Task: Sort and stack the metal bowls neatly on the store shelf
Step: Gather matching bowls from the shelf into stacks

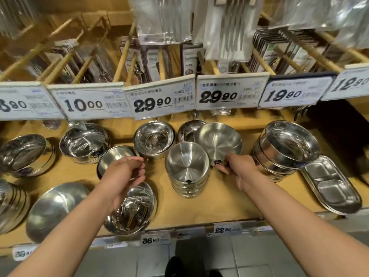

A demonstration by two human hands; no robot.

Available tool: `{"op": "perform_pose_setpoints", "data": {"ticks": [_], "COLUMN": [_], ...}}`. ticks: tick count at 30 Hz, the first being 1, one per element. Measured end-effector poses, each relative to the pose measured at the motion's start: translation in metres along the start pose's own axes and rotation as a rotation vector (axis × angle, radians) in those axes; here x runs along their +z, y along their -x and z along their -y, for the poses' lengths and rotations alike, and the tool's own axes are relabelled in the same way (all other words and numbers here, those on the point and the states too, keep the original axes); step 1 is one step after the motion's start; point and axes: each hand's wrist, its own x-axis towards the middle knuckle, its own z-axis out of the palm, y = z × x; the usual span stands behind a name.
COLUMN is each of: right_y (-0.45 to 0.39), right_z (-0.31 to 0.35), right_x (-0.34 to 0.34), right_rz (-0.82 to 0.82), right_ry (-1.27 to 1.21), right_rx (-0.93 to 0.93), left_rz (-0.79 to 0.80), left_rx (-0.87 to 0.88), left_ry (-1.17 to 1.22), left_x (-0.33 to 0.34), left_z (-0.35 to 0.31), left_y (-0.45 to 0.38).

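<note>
Spanning the frame's middle, a smooth wooden shelf carried gleaming round steel bowls, a brushed-metal stack at center. Just right, the right hand pinched a tilted shallow bowl by its rim; the left hand, fingers curled but empty, hovered above a mirror-bright bowl at lower center.

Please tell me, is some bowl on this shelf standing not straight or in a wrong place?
Yes. The brushed bowl pinched by the right hand is tipped on edge, leaning beside the centre stack. A divided tray sits slanted at the right among bowls. The left hand hovers, holding nothing.
</note>
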Motion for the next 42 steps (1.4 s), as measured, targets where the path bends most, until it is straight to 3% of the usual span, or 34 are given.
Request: {"op": "perform_pose_setpoints", "data": {"ticks": [10, 22, 42], "right_y": [-0.008, 0.008, 0.034], "right_z": [0.006, 0.013, 0.004], "right_x": [0.019, 0.01, 0.007], "right_rz": [-0.036, -0.058, -0.19], "right_ry": [-0.199, -0.159, -0.094], "right_rx": [-0.046, -0.048, -0.155], "left_rz": [0.095, 0.26, 0.224], "left_rx": [-0.091, -0.078, -0.038], "left_ry": [-0.11, -0.164, -0.136], "left_x": [0.021, 0.047, 0.043], "left_z": [-0.009, -0.018, -0.025], "left_y": [-0.043, -0.063, -0.049]}}
